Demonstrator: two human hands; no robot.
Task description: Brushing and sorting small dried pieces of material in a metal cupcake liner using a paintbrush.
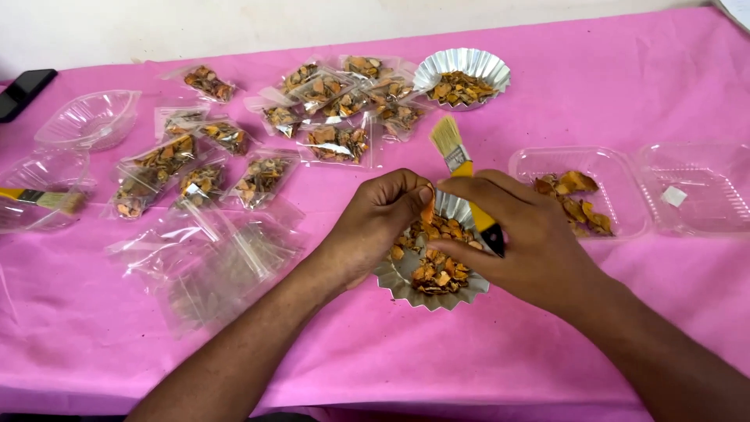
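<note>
My left hand (383,215) pinches an orange dried chip (427,212) over the fluted silver foil dish (406,287) of dried orange-brown pieces, right under both palms. My right hand (522,238) is closed on a yellow-handled brush with pale bristles (455,156), bristles pointing away. Just beyond my right hand sits a clear, smooth plastic clamshell tray (531,162). Left of my left hand lie limp empty clear sleeves (219,266), with filled crinkly packets (337,143) farther out. Bare pink cloth (469,359) runs toward me to the table edge.
</note>
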